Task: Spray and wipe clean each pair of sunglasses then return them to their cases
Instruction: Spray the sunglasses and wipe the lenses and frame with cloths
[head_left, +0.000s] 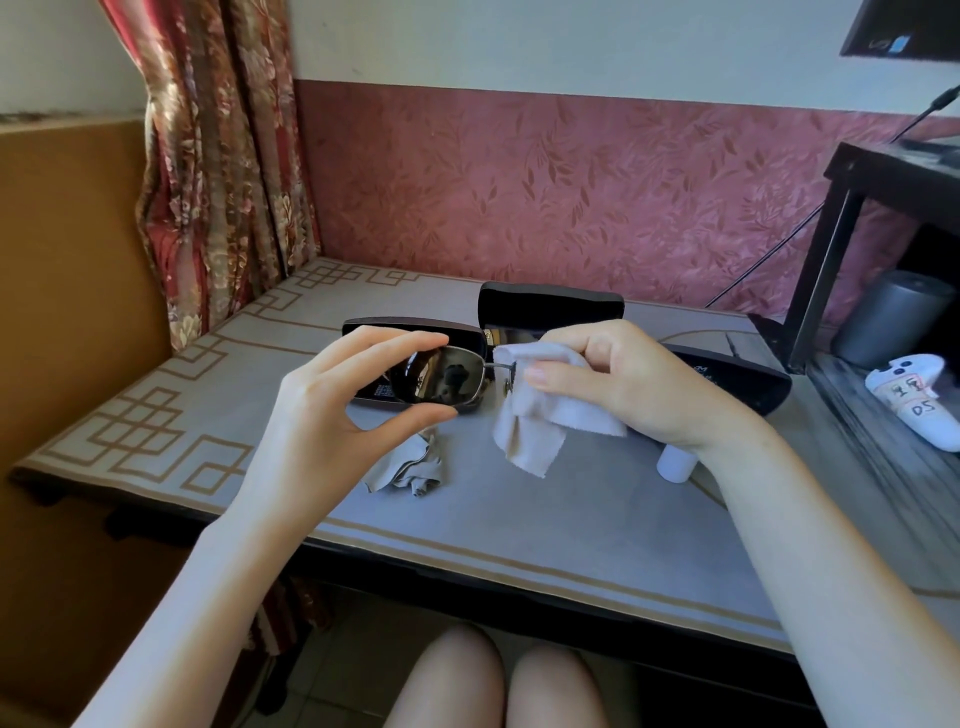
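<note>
**A:** What fills the view?

**B:** A grey table (519, 525) with a tan fret-pattern border, seen from above by a seated person. A floral curtain (218, 156) hangs at the back left, against a pink leaf-patterned wall (571, 192).

**A:** And on the table?

**B:** Three black sunglasses cases. One stands open at the back centre (550, 306), lid up. Another lies to its left (410, 332), partly hidden behind the raised sunglasses. The third (737, 379) lies to the right, behind the right wrist.

**A:** Where are the hands?

**B:** Both are raised above the table's middle. The left hand (332, 415) pinches a pair of dark-lensed, metal-framed sunglasses (441, 379), thumb under one lens and fingers curled over its top rim. The right hand (618, 379) pinches a pale grey cleaning cloth (535, 410) around the other lens, which the cloth hides; its loose end hangs down.

**A:** Anything smaller?

**B:** A second cloth (410, 467) lies crumpled on the table below the sunglasses. A small white cylinder (675, 462), perhaps the spray bottle, stands just under the right wrist, mostly hidden.
</note>
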